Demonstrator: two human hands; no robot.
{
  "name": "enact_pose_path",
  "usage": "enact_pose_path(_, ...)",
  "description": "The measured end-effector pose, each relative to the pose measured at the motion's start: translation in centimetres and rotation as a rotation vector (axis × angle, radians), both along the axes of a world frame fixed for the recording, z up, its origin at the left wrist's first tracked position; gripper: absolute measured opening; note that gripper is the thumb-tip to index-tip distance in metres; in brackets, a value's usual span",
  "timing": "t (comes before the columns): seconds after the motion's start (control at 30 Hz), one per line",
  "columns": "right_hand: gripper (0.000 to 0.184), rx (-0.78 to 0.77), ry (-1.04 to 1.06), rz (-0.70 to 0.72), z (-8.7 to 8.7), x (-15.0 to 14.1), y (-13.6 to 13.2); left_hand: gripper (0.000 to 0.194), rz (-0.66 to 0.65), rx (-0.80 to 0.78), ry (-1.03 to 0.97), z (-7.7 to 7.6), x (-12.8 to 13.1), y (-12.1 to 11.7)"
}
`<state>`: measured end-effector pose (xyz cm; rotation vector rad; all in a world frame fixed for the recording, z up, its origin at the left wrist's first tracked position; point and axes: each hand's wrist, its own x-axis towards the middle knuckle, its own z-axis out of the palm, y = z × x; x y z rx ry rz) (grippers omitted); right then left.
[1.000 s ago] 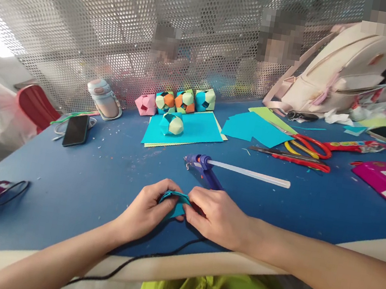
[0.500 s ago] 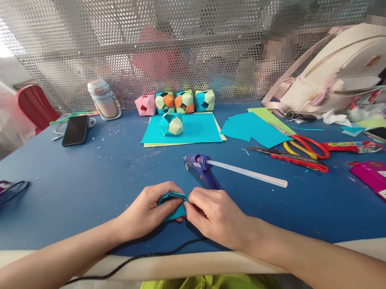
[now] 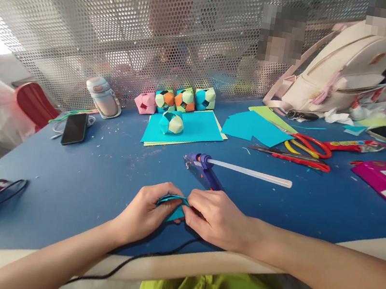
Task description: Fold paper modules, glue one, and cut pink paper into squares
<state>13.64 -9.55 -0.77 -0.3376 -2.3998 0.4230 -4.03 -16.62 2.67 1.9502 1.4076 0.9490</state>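
Head view: both hands on folded blue paper [image 3: 175,212], just nearer the wearer than the glue gun [image 3: 204,166].
Left hand [image 3: 148,210]: thumb and fingers closed on its left side. Right hand [image 3: 216,216]: fingertips pinching its right edge. Beyond the gun: paper ball [image 3: 172,123] on blue sheets [image 3: 199,128].
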Motion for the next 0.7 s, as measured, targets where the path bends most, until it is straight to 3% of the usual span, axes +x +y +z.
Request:
enact_pose_path(0.47, 0.025, -0.013, -0.020, -0.002, 0.38, 0.18, 0.13, 0.012, 0.075, -0.017, -0.001, -0.14, -0.18, 0.38)
enact_pose_path(0.7, 0.028, -0.029, -0.013, -0.002, 0.42, 0.18, 0.07, 0.014, 0.241, -0.053, -0.086, 0.15, -0.61, 0.85)
